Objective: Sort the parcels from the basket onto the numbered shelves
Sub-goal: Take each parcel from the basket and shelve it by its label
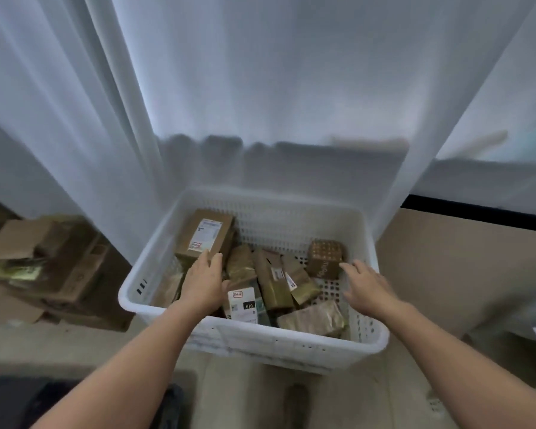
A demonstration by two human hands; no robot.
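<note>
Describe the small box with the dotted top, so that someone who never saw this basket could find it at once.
Look into the white perforated basket on the floor, then to its far right corner. There a small brown cube-like box stands just beyond the fingertips of the right hand. Unlike the flat, taped parcels beside it, its top carries a grid of pale dots.

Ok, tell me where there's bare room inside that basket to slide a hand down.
Bare perforated floor shows in the white basket by its right wall, between the small patterned box and the right hand. The far wall behind the parcels is also open. The left and middle are crowded: the left hand rests on the labelled carton, with parcels packed tight beside it.
</note>
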